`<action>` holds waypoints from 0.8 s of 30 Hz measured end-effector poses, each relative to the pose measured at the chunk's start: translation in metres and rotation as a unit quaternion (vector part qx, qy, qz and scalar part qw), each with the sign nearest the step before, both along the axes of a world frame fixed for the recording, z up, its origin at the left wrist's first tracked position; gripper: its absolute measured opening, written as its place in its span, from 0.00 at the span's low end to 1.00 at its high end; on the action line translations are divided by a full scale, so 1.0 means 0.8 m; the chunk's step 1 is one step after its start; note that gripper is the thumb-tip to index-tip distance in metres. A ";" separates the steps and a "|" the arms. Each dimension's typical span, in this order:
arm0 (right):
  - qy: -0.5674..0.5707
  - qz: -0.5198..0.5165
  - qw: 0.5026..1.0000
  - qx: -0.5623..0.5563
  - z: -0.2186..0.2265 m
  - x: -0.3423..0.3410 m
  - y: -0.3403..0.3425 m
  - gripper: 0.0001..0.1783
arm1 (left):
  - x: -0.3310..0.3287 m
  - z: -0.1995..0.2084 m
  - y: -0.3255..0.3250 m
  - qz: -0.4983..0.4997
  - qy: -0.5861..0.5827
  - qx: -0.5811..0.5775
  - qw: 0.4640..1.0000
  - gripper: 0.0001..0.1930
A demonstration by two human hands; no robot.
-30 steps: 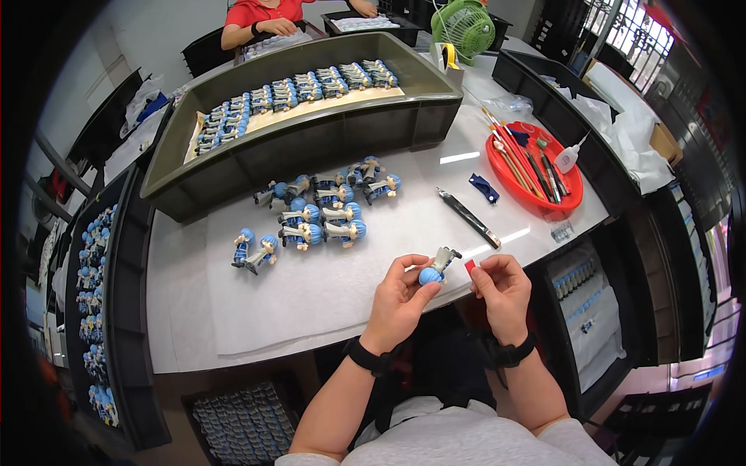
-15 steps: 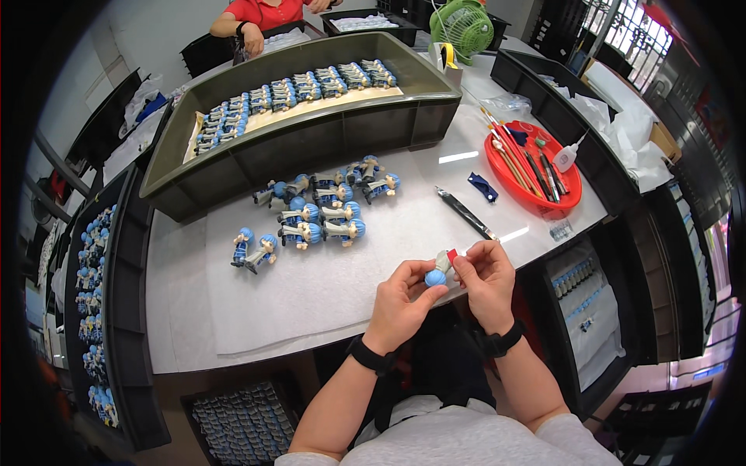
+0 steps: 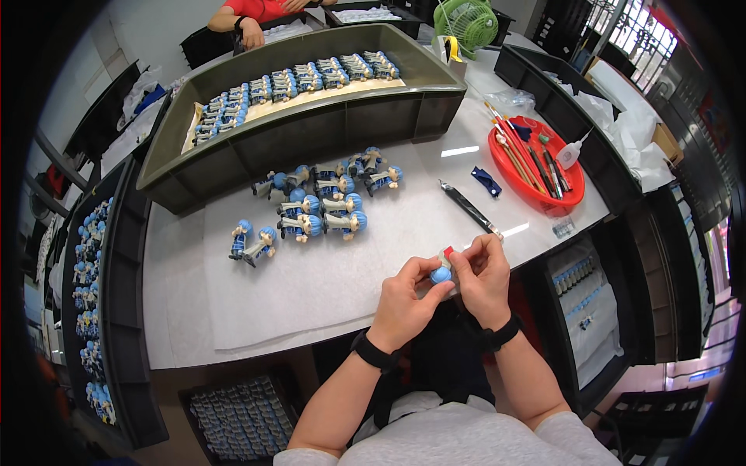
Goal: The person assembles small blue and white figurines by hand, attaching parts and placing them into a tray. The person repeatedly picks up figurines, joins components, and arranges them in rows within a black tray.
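A small figurine (image 3: 440,275) with a ribbed blue head and a pale body is held over the table's near edge. My left hand (image 3: 404,299) pinches it, its fingers closed round the head end. From the other side my right hand (image 3: 485,283) presses a small red piece (image 3: 447,252) to the pale body; whether this piece is cloth, paper or something else I cannot make out. Beyond my right hand lies a black pen-like knife (image 3: 468,209). Several similar figurines (image 3: 322,206) lie on a white sheet to the left, with a pair (image 3: 252,243) apart from them.
A large olive bin (image 3: 311,124) with rows of figurines stands at the back. To the right are a red tray (image 3: 575,203) of brushes and tools and a dark blue strip (image 3: 486,182). A green fan (image 3: 466,27) and a person in red (image 3: 264,9) are beyond.
My right fingers have shifted slightly over the figurine, and less of the red piece shows. The whole view has tilted a little. At the back, the person's far arm has moved.
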State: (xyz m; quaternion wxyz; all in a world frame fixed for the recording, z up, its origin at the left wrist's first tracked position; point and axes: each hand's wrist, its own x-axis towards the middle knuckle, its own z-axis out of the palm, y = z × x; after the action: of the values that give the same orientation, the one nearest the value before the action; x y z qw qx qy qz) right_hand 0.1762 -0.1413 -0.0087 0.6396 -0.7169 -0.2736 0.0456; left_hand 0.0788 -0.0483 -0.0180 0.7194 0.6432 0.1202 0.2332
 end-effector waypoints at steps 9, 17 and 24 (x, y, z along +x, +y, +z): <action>-0.025 0.006 0.999 -0.025 0.004 0.001 0.001 0.11 | 0.001 -0.002 -0.001 0.022 -0.012 0.017 1.000 0.14; -0.088 -0.002 0.995 -0.042 0.009 -0.002 0.000 0.11 | 0.000 0.001 -0.002 0.018 -0.014 0.001 1.000 0.14; -0.059 0.019 0.998 -0.012 0.003 -0.002 -0.003 0.11 | 0.000 0.005 0.000 -0.002 0.013 -0.001 1.000 0.15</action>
State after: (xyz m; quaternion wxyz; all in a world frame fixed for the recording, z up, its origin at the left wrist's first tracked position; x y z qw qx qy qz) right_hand 0.1745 -0.1435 -0.0067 0.6124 -0.7209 -0.3239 0.0183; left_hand 0.0787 -0.0481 -0.0137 0.7189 0.6455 0.1290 0.2232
